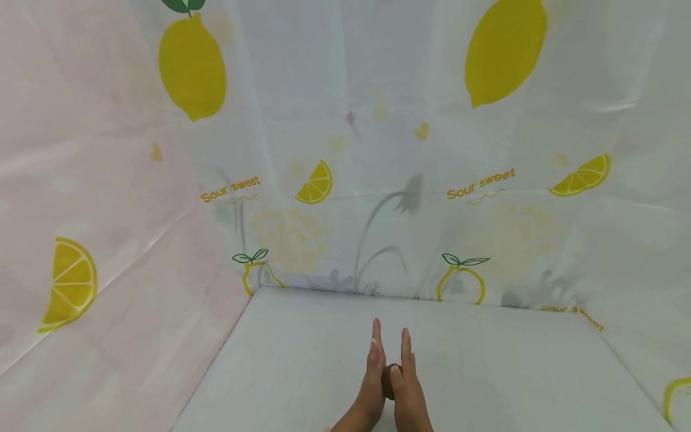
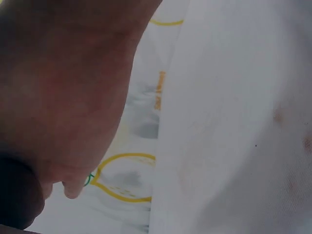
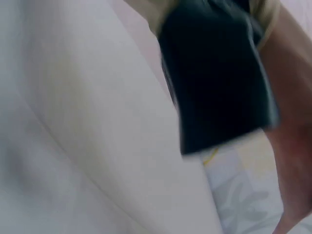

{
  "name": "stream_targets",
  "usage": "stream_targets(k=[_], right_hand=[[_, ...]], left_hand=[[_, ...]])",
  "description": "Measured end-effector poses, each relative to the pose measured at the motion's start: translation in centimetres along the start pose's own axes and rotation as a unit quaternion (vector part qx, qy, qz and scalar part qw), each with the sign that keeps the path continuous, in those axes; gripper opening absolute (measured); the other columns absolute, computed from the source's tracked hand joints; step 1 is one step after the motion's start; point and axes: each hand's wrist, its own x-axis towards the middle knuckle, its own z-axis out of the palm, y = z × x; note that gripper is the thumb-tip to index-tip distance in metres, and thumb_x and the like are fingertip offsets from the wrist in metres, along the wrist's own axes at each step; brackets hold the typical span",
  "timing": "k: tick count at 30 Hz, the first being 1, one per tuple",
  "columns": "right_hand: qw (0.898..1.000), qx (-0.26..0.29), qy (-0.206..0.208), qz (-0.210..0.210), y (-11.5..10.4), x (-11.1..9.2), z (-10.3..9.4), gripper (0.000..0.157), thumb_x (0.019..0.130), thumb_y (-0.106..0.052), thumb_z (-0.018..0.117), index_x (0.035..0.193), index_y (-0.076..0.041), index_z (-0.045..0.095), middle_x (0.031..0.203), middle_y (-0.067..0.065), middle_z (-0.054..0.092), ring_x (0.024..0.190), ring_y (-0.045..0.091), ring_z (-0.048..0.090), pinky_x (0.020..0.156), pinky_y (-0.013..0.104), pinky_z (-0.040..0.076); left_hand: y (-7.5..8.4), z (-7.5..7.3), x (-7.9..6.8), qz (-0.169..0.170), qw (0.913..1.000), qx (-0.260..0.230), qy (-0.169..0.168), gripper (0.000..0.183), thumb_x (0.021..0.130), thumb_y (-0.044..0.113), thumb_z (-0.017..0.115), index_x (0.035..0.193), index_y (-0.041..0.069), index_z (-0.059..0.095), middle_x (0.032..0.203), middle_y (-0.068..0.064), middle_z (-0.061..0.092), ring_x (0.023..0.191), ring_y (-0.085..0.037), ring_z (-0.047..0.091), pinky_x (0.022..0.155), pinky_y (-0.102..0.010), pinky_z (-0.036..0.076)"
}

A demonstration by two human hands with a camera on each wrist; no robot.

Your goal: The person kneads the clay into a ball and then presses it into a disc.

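Low in the head view, a small brown rounded lump (image 1: 387,384) sits between two palms that face each other. My left hand (image 1: 371,379) presses it from the left, fingers straight and pointing away from me. From the right, the palm of my right hand (image 1: 409,390) presses on it, fingers extended too, with the thumb across part of the lump. A gap shows between the fingertips of both hands. The left wrist view has a hand (image 2: 63,97) close up and a dark rounded shape (image 2: 17,195) at its lower left.
A white tabletop (image 1: 302,348) lies beneath the hands. Behind it and at the sides hang pale sheets (image 1: 345,234) printed with lemons and lettering. A dark boxy device (image 3: 219,83) and a tan sleeve edge (image 3: 148,12) appear in the right wrist view.
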Motion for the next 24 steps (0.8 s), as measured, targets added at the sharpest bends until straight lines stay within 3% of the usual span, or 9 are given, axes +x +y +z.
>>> stream_targets(k=[2, 5, 8, 11, 13, 15, 18, 21, 24], right_hand=[[1.0, -0.009, 0.0, 0.012, -0.6, -0.5, 0.3, 0.063, 0.111, -0.03, 0.036, 0.166, -0.026, 0.005, 0.162, 0.02, 0.03, 0.149, 0.053, 0.007, 0.105, 0.083, 0.01], [1.0, -0.015, 0.008, -0.004, -1.5, -0.9, 0.6, 0.065, 0.109, -0.03, 0.039, 0.165, -0.025, 0.006, 0.169, 0.015, 0.01, 0.149, 0.054, 0.001, 0.102, 0.084, 0.015], [1.0, -0.011, 0.011, -0.02, -2.5, -0.9, 0.7, 0.066, 0.108, -0.028, 0.04, 0.165, -0.027, 0.007, 0.171, 0.011, 0.007, 0.15, 0.052, 0.001, 0.102, 0.084, 0.015], [1.0, 0.003, 0.011, -0.025, -3.2, -0.7, 0.6, 0.064, 0.109, -0.032, 0.039, 0.165, -0.03, 0.008, 0.171, 0.003, 0.007, 0.15, 0.052, -0.003, 0.1, 0.086, 0.009], [1.0, 0.016, 0.008, -0.023, -3.4, -0.4, 0.2, 0.063, 0.109, -0.034, 0.036, 0.165, -0.031, 0.008, 0.167, 0.0, 0.026, 0.152, 0.048, -0.006, 0.101, 0.086, 0.004], [0.999, 0.031, 0.006, -0.027, -3.3, 0.0, -0.2, 0.061, 0.11, -0.032, 0.035, 0.165, -0.03, 0.008, 0.165, -0.006, 0.025, 0.154, 0.036, -0.007, 0.107, 0.081, 0.0], [0.997, 0.067, -0.017, -0.045, -2.8, 0.8, -0.9, 0.059, 0.112, -0.023, 0.026, 0.165, -0.024, 0.001, 0.103, -0.006, 0.067, 0.121, 0.009, 0.055, 0.103, 0.047, 0.043], [0.991, 0.124, -0.049, -0.03, -2.3, 1.7, -1.7, 0.057, 0.113, -0.024, 0.016, 0.164, -0.022, -0.01, 0.055, -0.003, 0.042, 0.051, 0.0, 0.039, 0.049, 0.023, 0.038], [0.987, 0.152, -0.053, 0.015, -1.9, 2.5, -2.4, 0.057, 0.113, -0.034, 0.014, 0.164, -0.024, -0.01, 0.1, 0.01, 0.068, 0.09, 0.01, 0.063, 0.084, 0.03, 0.051]], left_hand=[[-0.2, -0.2, -0.1, -0.007, 0.9996, 0.013, 0.023, 0.072, 0.103, 0.063, 0.008, 0.162, 0.03, -0.016, 0.168, -0.015, -0.014, 0.151, -0.041, 0.009, 0.114, -0.07, 0.007], [-0.3, -0.6, -0.2, -0.02, 0.9982, 0.028, 0.049, 0.073, 0.104, 0.062, 0.009, 0.163, 0.026, -0.015, 0.156, -0.024, 0.028, 0.12, -0.027, 0.049, 0.111, -0.061, 0.018], [-0.5, -0.8, -0.1, -0.039, 0.9968, 0.037, 0.06, 0.075, 0.104, 0.065, 0.007, 0.163, 0.024, -0.015, 0.084, -0.012, 0.058, 0.071, -0.011, 0.049, 0.104, -0.053, 0.03], [-0.5, -0.6, -0.1, -0.045, 0.9969, 0.029, 0.058, 0.076, 0.103, 0.066, 0.007, 0.163, 0.024, -0.013, 0.082, -0.017, 0.06, 0.084, -0.018, 0.057, 0.111, -0.06, 0.02], [-0.6, -0.4, -0.1, -0.043, 0.9974, 0.028, 0.051, 0.074, 0.104, 0.065, 0.006, 0.164, 0.026, -0.011, 0.139, -0.024, 0.052, 0.128, -0.029, 0.047, 0.114, -0.068, 0.01], [-0.6, -0.1, -0.2, -0.04, 0.9979, 0.031, 0.041, 0.071, 0.105, 0.062, 0.007, 0.164, 0.027, -0.01, 0.169, -0.017, 0.005, 0.153, -0.035, 0.005, 0.111, -0.073, -0.01], [-0.6, 0.3, -0.4, -0.039, 0.9981, 0.045, 0.017, 0.069, 0.105, 0.06, 0.004, 0.164, 0.025, -0.01, 0.169, -0.005, -0.016, 0.152, -0.033, -0.018, 0.11, -0.074, -0.014], [-0.5, 0.7, -0.8, -0.029, 0.9981, 0.053, -0.014, 0.07, 0.106, 0.057, 0.001, 0.163, 0.019, -0.013, 0.169, -0.008, -0.016, 0.152, -0.035, -0.02, 0.112, -0.073, -0.012], [-0.3, 1.0, -1.0, -0.013, 0.9978, 0.042, -0.049, 0.07, 0.107, 0.055, 0.001, 0.162, 0.014, -0.017, 0.168, -0.014, -0.018, 0.151, -0.037, -0.021, 0.113, -0.071, -0.01]])
